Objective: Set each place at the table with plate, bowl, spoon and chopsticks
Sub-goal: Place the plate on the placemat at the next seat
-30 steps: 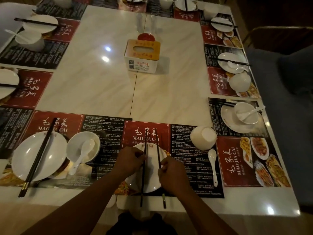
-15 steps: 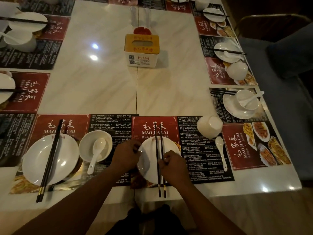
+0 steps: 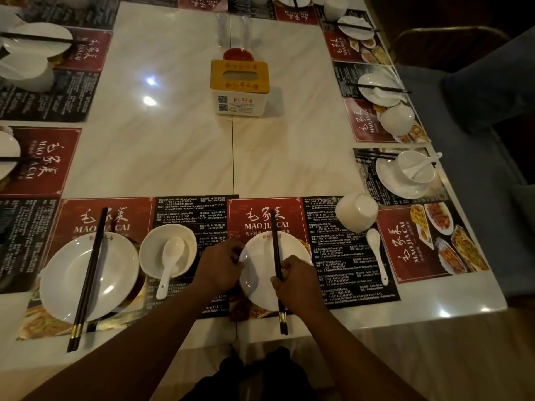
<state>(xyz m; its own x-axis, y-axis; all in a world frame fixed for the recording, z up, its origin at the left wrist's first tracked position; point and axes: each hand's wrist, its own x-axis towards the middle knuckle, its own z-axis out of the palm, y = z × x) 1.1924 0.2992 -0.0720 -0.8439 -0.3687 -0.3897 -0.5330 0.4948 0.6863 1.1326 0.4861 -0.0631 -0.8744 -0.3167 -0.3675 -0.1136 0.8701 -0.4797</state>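
While a person stands at the near edge of a pale, glossy bench (image 3: 173, 146), both hands work at the setting straight ahead. The right hand (image 3: 298, 282) has its grip pinched around a dark pair of chopsticks (image 3: 275, 244), holding the two sticks together. They lie across the middle of a white plate (image 3: 257, 282), with the tips pointing far and the butt ends overhanging the near rim. The left hand (image 3: 220, 264) keeps a narrow grip, fingers curled on the plate's left rim, seemingly to steady it. The plate sits on a red and black mat (image 3: 341, 256).

To the right, at the mat's far edge, a white bowl (image 3: 357, 211) appears to sit upside down. A white spoon (image 3: 376, 253) lies on the mat just near of it, with its handle toward the near side. Neither looks placed yet.

The chopsticks look light, stiff and smooth, so they would likely roll on the glazed plate. They are best held as a pair toward the thicker butt ends and laid down flat. The plate and bowl look like glazed ceramic, which is hard, slick and easy to chip. The plate wants a hold at its rim. The bowl wants fingers spread round its wall while it is turned upright. The spoon is safest lifted by its handle.
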